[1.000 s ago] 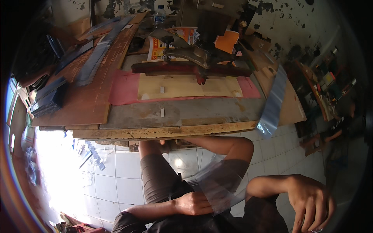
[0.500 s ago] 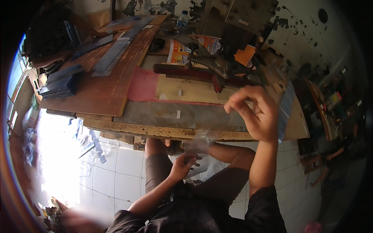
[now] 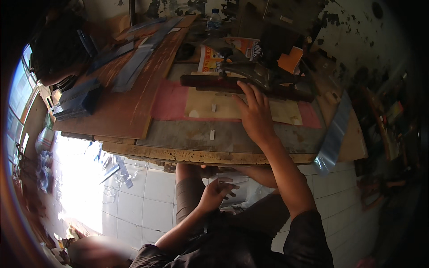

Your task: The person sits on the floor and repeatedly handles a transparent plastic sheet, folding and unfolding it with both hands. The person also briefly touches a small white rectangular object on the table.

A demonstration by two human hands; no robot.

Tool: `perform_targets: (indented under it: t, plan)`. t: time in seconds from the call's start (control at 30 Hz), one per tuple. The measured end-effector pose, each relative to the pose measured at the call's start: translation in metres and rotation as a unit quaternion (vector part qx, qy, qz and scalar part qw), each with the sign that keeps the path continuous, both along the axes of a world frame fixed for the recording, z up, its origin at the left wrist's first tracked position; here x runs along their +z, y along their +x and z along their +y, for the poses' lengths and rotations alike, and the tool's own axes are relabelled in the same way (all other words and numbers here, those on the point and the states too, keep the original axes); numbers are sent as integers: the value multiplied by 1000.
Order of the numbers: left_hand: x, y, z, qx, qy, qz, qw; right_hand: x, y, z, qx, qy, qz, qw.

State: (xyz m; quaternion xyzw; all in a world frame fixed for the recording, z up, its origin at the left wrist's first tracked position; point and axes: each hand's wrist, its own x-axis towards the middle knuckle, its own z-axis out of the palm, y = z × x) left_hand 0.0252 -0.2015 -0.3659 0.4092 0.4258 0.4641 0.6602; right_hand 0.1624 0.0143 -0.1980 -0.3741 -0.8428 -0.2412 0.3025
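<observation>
My right hand (image 3: 255,114) reaches over the bench with its fingers stretched out and apart. Its fingertips lie at the front edge of a long dark red bar (image 3: 201,81), part of a dark metal press (image 3: 254,69). Beneath that hand is a yellowish board (image 3: 201,109) on a pink sheet (image 3: 170,100). Two small white pieces lie nearby, one on the board and one white piece (image 3: 212,134) on the grey bench top. My left hand (image 3: 216,194) hovers above my lap, fingers loosely apart, with clear plastic (image 3: 257,192) beside it.
On the left, a brown board (image 3: 120,107) carries clear plastic strips (image 3: 134,67) and a stack of bluish sheets (image 3: 78,100). Another person (image 3: 60,44) is at the far left. A bluish plastic strip (image 3: 333,134) overhangs the bench's right side. A water bottle (image 3: 214,20) stands behind.
My right hand has gone from a raised, curled pose at the right to reaching forward and left, fingers extended to the bar. The blurred clear plastic at the bench edge no longer shows there.
</observation>
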Motion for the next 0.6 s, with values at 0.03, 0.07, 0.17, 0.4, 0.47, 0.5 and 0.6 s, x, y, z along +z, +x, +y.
perform_targets:
  t: [0.03,0.07,0.17,0.4,0.47,0.5,0.6]
  plan:
    - [-1,-2,-2,1,14,-11,1000,-4,2,-9,18,-56,11,998]
    - [1,-3,-2,-6,13,3,1000,-9,7,-17,44,-115,19,992]
    - [8,-4,-5,-28,17,34,999,-23,18,-30,107,-243,32,964]
    - [19,-7,-9,-38,27,67,997,-47,32,-21,61,-256,23,964]
    - [17,-7,-9,-24,31,49,998,-48,32,-16,50,-246,15,968]
    - [17,-7,-9,-16,33,43,998,-48,31,-13,49,-242,11,969]
    - [16,-12,-10,1,43,50,998,-49,23,-10,52,-237,6,970]
